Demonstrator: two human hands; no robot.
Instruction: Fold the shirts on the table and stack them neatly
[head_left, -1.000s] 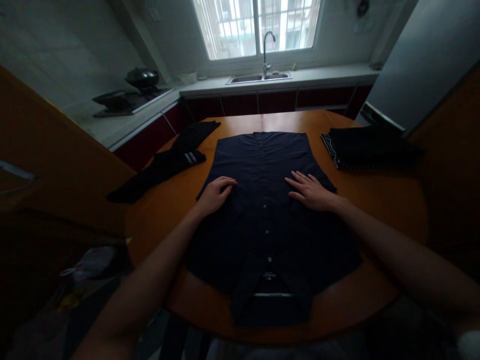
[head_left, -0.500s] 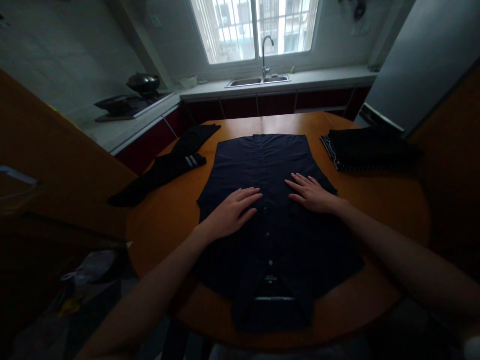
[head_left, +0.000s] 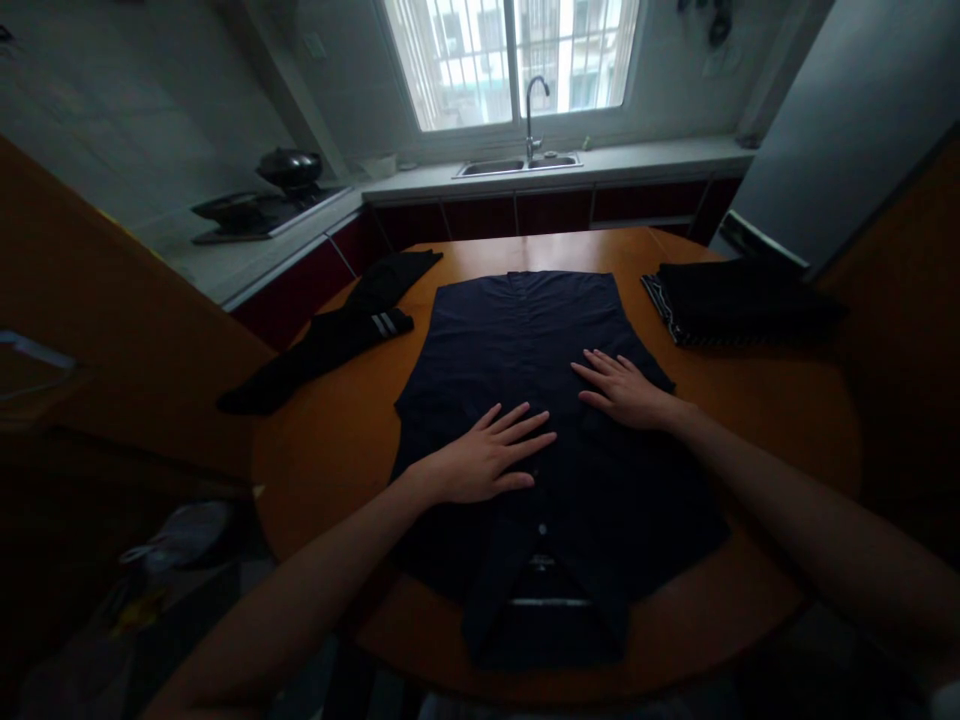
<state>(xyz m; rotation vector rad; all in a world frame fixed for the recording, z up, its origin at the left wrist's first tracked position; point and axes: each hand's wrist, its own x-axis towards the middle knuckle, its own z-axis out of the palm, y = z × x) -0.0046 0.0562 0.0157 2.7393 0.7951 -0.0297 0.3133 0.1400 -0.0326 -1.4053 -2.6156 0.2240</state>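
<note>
A dark navy button-up shirt (head_left: 525,330) lies spread front side up, its collar toward me and its hem toward the window. No sleeves show; whether they are tucked under, I cannot tell. My left hand (head_left: 491,455) rests palm down over the button line, fingers spread. On the right half of the shirt, my right hand (head_left: 619,388) lies flat with its fingers apart. Neither hand grips the cloth.
The shirt lies on a round wooden table (head_left: 330,460). Black clothing with two light stripes (head_left: 322,350) lies at the left edge. A folded dark stack (head_left: 742,300) sits at the right. Beyond are a sink (head_left: 491,168) and a stove (head_left: 262,215).
My left hand has slid toward me and to the right across the button line, and its fingers have spread wider. My right hand has stayed nearly in place.
</note>
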